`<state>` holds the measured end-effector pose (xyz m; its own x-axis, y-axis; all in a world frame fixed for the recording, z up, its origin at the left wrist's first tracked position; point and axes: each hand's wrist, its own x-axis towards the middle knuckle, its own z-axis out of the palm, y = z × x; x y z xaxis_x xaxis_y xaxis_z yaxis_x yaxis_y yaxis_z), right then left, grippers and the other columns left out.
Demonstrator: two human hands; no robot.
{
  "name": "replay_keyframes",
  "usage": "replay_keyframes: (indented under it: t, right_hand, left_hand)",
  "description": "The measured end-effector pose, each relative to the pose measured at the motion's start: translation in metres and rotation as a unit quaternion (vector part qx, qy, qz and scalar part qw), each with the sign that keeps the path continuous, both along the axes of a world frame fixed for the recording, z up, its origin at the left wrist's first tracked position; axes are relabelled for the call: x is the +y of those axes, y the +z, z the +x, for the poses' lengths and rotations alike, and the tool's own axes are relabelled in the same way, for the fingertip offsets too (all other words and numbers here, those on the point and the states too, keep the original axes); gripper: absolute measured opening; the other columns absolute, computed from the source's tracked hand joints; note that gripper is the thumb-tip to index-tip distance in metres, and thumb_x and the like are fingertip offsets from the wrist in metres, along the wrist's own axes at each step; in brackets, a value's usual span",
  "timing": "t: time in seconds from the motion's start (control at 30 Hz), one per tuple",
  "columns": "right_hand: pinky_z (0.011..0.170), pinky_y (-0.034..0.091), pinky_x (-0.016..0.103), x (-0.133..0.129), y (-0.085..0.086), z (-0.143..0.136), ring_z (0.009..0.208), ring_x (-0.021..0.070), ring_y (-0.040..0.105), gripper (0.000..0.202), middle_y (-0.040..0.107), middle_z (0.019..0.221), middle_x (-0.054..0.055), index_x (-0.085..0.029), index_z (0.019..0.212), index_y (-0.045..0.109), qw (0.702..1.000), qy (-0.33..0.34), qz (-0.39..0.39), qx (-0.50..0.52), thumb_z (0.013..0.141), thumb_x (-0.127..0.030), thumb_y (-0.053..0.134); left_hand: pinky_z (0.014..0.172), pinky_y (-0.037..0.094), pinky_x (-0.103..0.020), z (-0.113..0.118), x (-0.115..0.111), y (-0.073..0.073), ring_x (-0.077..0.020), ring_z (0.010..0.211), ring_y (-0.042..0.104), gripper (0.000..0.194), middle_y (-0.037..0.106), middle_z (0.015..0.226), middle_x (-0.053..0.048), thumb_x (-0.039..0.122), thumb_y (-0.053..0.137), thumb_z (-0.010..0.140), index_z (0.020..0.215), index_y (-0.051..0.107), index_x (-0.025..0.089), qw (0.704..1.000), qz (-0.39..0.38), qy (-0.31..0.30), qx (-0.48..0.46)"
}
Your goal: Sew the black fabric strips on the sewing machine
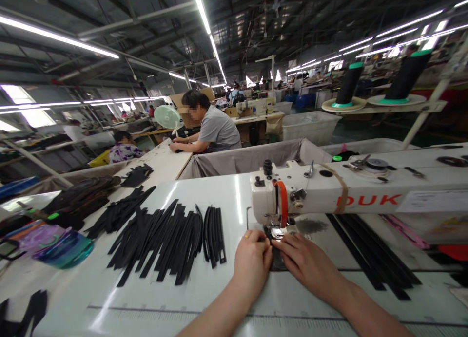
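Note:
At the sewing machine (268, 200), both hands meet at a small black strip (269, 234) by the metal presser foot (278, 233). My left hand (253, 256) is closed, its curled fingers pinching the strip just left of the foot. A ring shows on one finger. My right hand (309, 261) lies low over the machine bed, its fingers stretched out toward the left and their tips resting against the strip. Most of the strip is hidden beneath the fingers. Left of my hands lies a spread pile of black strips (171, 242), with a small group of curved strips (214, 234) nearest.
Long black strips (369, 252) pass under the machine arm on the right. A purple-and-teal container (60, 247) stands at the left. A printed ruler (204, 316) runs along the front. Beyond the table are a cloth-lined bin (252, 157) and a co-worker (219, 125). Thread cones (349, 86) stand upper right.

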<state>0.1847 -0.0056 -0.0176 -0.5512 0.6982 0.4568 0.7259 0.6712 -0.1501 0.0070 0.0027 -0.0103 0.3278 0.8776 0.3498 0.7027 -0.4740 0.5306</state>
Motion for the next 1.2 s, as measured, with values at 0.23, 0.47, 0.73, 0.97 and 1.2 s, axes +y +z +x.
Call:
replay_keyframes:
  t: [0.23,0.47,0.73,0.97,1.2]
  right_hand:
    - [0.078,0.052,0.036,-0.001,0.005,0.032,0.089,0.0227,0.062,0.022,0.065,0.098,0.008,-0.021,0.103,0.063,0.99,-0.134,0.025,0.04,0.094,-0.015,0.044]
    - [0.059,0.047,0.042,-0.001,-0.001,0.076,0.067,0.0302,0.059,0.025,0.059,0.072,0.016,-0.016,0.076,0.064,0.925,-0.36,0.068,-0.099,0.091,-0.018,0.044]
    - [0.065,0.051,0.04,0.005,-0.008,0.074,0.07,0.0297,0.066,0.034,0.066,0.082,0.014,-0.011,0.107,0.059,0.929,-0.364,-0.051,-0.048,0.092,-0.033,0.039]
    - [0.053,0.048,0.026,-0.018,0.015,0.047,0.057,0.0182,0.061,0.03,0.062,0.064,-0.002,-0.022,0.099,0.054,0.914,-0.105,-0.33,0.21,0.082,-0.047,0.056]
    - [0.085,0.051,0.029,-0.024,0.039,0.004,0.097,0.0181,0.064,0.037,0.067,0.104,0.007,-0.026,0.122,0.058,0.958,0.139,-0.217,0.127,0.096,-0.015,0.034]
  left_hand:
    - [0.093,0.047,-0.046,-0.009,0.026,0.004,-0.0282,0.106,0.056,0.019,0.064,0.107,-0.009,0.034,0.076,0.077,0.09,0.072,0.019,0.999,-0.004,0.049,-0.015]
    - [0.112,0.024,-0.063,-0.016,0.029,0.001,-0.0378,0.137,0.033,0.032,0.053,0.137,-0.01,0.035,0.074,0.077,0.108,0.071,0.026,0.996,-0.022,0.041,0.072]
    - [0.108,0.034,-0.054,-0.05,0.022,0.018,-0.0379,0.126,0.045,0.019,0.063,0.119,-0.017,0.013,0.056,0.084,0.081,0.074,0.013,0.952,0.056,0.276,0.124]
    - [0.056,0.048,-0.03,0.003,-0.004,0.012,-0.0168,0.058,0.059,0.039,0.064,0.072,-0.003,0.047,0.066,0.081,0.105,0.067,0.016,0.896,-0.35,-0.104,-0.254]
    - [0.043,0.03,-0.018,-0.02,0.013,0.009,-0.0044,0.042,0.043,0.037,0.056,0.061,0.004,0.043,0.077,0.065,0.08,0.062,0.013,0.806,-0.42,-0.02,-0.417]
